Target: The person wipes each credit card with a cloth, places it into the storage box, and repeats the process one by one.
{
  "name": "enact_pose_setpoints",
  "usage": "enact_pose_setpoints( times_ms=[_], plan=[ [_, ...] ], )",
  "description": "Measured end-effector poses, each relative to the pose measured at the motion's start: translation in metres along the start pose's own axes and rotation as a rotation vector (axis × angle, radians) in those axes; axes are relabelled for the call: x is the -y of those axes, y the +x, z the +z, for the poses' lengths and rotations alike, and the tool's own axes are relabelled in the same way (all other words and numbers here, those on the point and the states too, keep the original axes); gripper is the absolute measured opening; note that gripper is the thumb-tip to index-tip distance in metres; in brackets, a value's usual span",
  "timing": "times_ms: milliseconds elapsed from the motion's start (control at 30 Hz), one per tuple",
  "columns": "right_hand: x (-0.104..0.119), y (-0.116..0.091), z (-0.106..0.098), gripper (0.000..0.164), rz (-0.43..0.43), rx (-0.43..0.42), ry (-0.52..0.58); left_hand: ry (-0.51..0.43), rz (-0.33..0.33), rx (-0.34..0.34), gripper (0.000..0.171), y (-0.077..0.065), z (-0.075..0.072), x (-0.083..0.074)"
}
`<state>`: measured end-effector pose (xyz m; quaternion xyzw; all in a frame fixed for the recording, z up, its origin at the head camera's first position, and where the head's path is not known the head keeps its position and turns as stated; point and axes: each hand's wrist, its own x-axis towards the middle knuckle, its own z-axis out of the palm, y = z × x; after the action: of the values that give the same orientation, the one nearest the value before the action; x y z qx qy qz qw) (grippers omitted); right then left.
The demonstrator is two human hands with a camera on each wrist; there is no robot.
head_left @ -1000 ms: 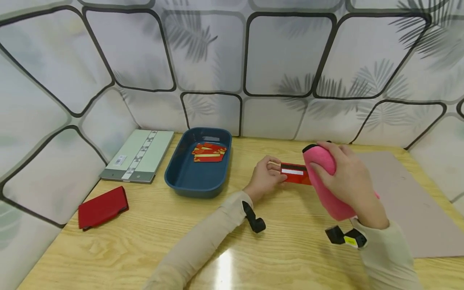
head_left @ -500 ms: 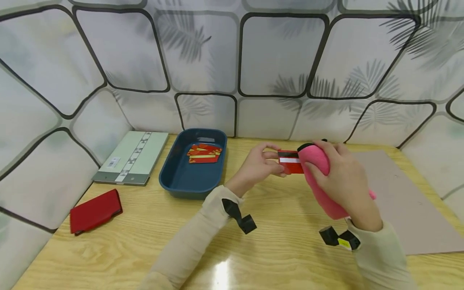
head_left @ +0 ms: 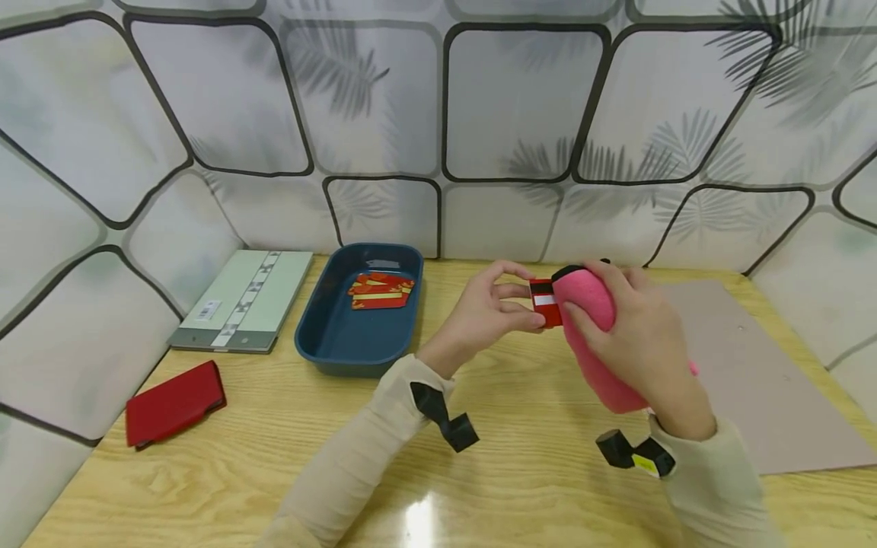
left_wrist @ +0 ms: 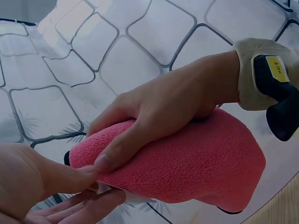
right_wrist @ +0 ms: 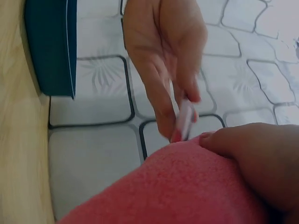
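My left hand (head_left: 483,308) pinches the left end of a red card (head_left: 550,312) between thumb and fingers, above the table. The card has a black stripe and a white strip on the side facing the head camera. My right hand (head_left: 640,327) grips a fuzzy pink cloth (head_left: 599,373) with black edging, its thumb pressing on the front. The card's right part is hidden behind the cloth. In the left wrist view, the left thumb sits right at the edge of the pink cloth (left_wrist: 187,158). The card (right_wrist: 184,120) appears edge-on and blurred in the right wrist view.
A blue tray (head_left: 304,335) at centre-left holds several red-and-gold cards (head_left: 380,291). Left of it lies a pale green folder (head_left: 236,297), with a red wallet-like case (head_left: 174,403) nearer the front. A flat greyish board (head_left: 760,380) covers the table's right side.
My left hand has lifted and come closer to the cloth. Less of the card shows between the left fingers and the cloth. The whole head view has shifted slightly.
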<state>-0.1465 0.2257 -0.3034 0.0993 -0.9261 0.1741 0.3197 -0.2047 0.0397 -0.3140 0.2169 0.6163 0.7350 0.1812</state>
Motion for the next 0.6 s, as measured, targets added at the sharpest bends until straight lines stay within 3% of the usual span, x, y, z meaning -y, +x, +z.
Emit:
enact_pose_setpoints(
  times_ms=[200,600],
  plan=[
    [0.013,-0.004,0.002,0.051,-0.012,-0.037,0.033,0.052,0.031,0.036,0.053,0.0,-0.003,-0.001],
    [0.025,-0.007,-0.004,0.051,-0.047,-0.053,0.09,0.034,0.052,0.082,0.052,0.001,-0.006,0.002]
  ],
)
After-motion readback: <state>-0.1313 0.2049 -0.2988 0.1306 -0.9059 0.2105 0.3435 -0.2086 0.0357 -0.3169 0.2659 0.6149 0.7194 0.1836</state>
